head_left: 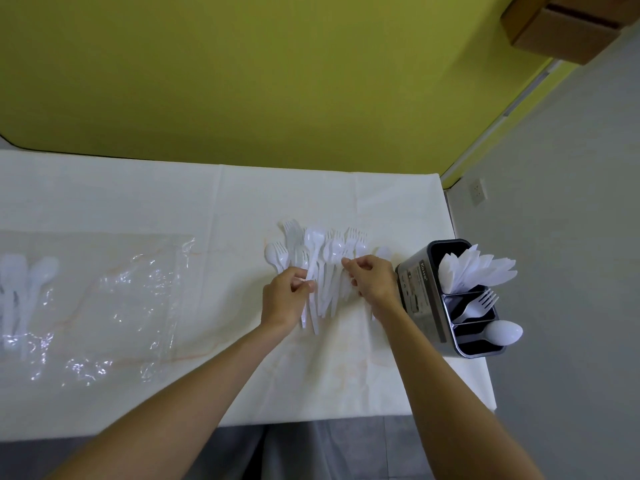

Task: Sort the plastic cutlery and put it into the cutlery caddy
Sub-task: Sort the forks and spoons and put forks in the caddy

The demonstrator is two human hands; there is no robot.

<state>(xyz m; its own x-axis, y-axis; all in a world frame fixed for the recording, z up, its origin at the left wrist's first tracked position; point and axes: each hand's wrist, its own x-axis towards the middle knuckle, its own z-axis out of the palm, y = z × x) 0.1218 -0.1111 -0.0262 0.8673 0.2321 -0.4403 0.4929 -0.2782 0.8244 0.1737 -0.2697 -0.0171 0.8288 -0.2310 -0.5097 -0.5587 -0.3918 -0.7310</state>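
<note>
Two grips work one pile of white forks and spoons: your left grip pinches the handle of a spoon, while your right grip pinches into that pile. Tangled fork tines could drag neighbours along. The cutlery caddy stands just right of your right grip.

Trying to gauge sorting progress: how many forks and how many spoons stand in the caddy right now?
White plastic fork, middle compartment of the grey metal caddy: 1
White plastic spoon, near compartment: 1
Total: 2
The white plastic knives fanned out in the far compartment overlap too much to count.
</note>
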